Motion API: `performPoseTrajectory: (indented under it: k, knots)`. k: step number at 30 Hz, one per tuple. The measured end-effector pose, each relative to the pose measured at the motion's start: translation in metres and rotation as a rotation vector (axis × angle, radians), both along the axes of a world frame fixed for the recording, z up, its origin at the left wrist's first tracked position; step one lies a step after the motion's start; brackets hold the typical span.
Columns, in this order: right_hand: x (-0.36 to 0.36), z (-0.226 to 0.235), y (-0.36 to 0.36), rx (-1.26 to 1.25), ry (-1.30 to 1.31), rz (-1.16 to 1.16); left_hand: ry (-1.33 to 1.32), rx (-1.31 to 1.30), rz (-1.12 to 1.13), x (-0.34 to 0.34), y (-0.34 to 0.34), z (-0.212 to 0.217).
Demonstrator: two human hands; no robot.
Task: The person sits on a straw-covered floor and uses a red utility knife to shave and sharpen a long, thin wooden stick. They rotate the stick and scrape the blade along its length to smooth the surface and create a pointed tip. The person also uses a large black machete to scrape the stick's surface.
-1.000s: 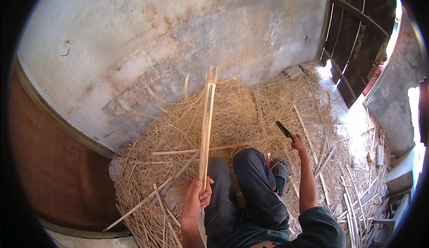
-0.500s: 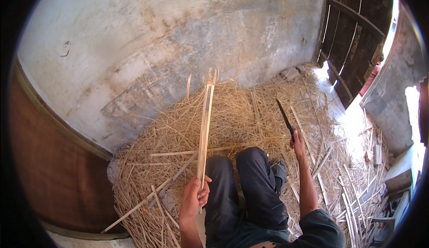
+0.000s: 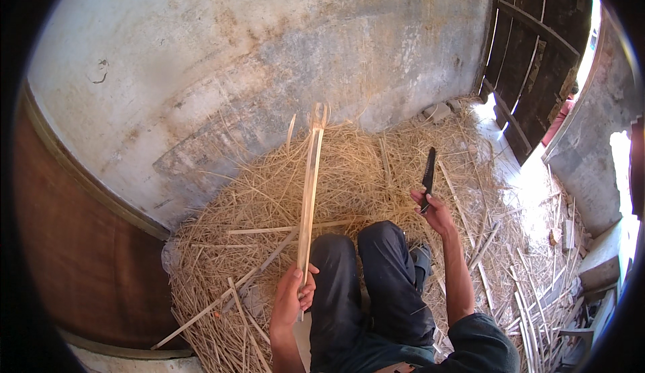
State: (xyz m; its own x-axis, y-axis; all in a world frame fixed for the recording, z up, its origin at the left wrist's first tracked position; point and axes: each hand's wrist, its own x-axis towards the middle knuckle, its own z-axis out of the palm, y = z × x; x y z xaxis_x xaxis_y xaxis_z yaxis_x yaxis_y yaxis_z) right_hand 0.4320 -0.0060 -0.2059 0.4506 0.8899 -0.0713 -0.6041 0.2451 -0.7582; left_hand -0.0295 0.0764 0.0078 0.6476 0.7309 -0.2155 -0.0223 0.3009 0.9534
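Smooth wooden strip (image 3: 309, 198), matt knife (image 3: 429, 166), rough plaster-like wall (image 3: 269, 57)

The left hand (image 3: 294, 294) hides some of the stick (image 3: 310, 198) near its lower end, the right hand (image 3: 437, 213) part of the knife (image 3: 429, 166), the lower edge crops the left forearm (image 3: 286, 347), and a person (image 3: 559, 122) shows only partly beside the door (image 3: 543, 57).
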Motion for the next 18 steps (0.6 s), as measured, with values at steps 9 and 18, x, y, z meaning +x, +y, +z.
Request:
performPoseTrajectory:
  k: [9,18]
  knots:
    - [0.045,-0.045,0.009,-0.665,-1.188,-0.844,0.026,0.009,-0.001,0.004,0.001,0.003]
    - [0.034,0.021,0.001,-0.536,-0.641,-0.493,0.039,0.019,0.026,0.005,0.001,0.0]
